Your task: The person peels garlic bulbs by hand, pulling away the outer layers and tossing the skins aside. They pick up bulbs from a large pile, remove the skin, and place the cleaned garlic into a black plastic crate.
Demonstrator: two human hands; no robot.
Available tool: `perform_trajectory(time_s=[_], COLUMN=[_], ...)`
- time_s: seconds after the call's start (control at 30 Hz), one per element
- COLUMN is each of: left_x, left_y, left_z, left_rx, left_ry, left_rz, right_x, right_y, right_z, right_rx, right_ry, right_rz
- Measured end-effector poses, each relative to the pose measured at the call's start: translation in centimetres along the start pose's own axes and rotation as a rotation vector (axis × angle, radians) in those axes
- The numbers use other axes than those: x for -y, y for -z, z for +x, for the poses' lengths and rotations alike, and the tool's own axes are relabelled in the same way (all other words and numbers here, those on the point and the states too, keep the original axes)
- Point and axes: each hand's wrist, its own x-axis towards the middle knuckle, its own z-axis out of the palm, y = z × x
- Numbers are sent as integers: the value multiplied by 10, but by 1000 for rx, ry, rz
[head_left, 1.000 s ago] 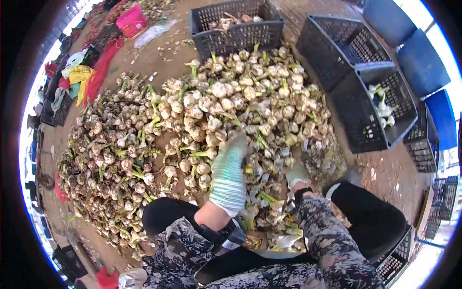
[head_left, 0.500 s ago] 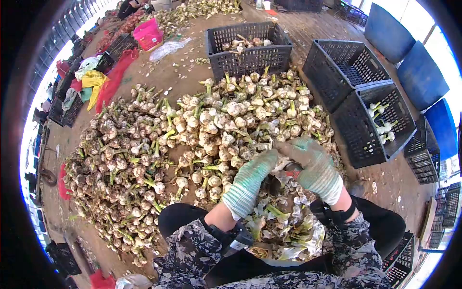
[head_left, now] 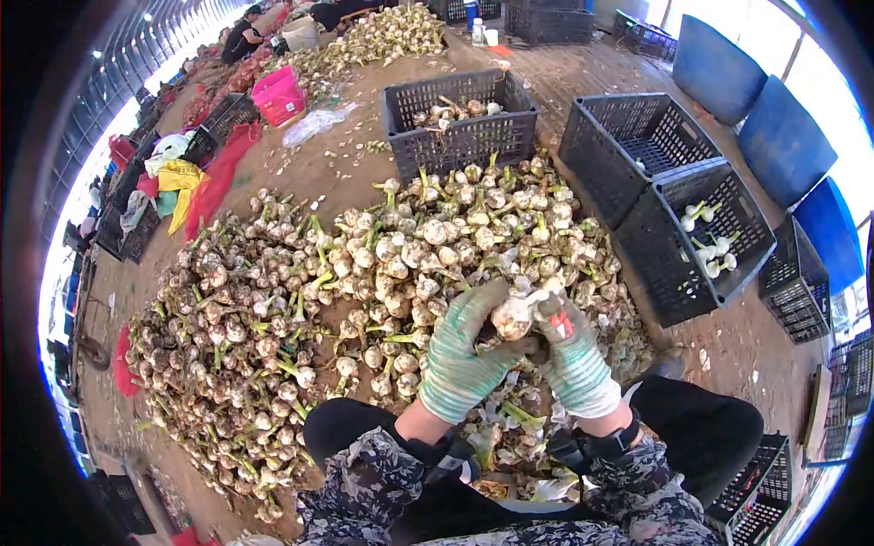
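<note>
My left hand, in a green-and-white striped glove, is closed around a garlic bulb held over the pile. My right hand, gloved alike, is closed against the same bulb, its fingers at the pale stem end. A small red patch shows at the right thumb; I cannot tell whether it belongs to a tool. Right in front lies a heap of garlic bulbs with green stems. Between my knees are loose skins and cut leaves.
A black crate with some bulbs stands behind the heap. To the right are another black crate and one holding several cleaned bulbs. A pink basket stands far left. A person sits in the background.
My hands have turned and drawn apart slightly, so the garlic bulb now shows between them. The right hand has moved a little left, and the view has tilted up.
</note>
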Motion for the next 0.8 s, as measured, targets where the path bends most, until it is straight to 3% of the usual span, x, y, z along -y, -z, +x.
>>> perform_trajectory(time_s=[0.13,0.27,0.37,0.43,0.5,0.63,0.73,0.8], left_x=[-4,-1,-3,-8,-12,-10,-12,-6], left_y=[1,1,0,2,4,2,3,-4], left_z=[-4,-5,-5,-3,-1,-2,0,-4], left_rx=[-13,4,20,30,56,54,55,27], left_ry=[-40,-61,-87,-79,-152,-88,-179,51], left_rz=[41,42,33,24,48,6,118,-217], right_x=[5,9,6,18,18,18,21,20], right_y=[-7,3,13,11,14,21,22,24], right_z=[-2,-4,-3,-12,-14,-13,-13,-14], right_rx=[-24,7,105,58,84,98,149,186], right_ry=[67,4,107,-27,7,42,14,-31], right_rz=[-193,-182,-163,-197,-180,-197,-127,-47])
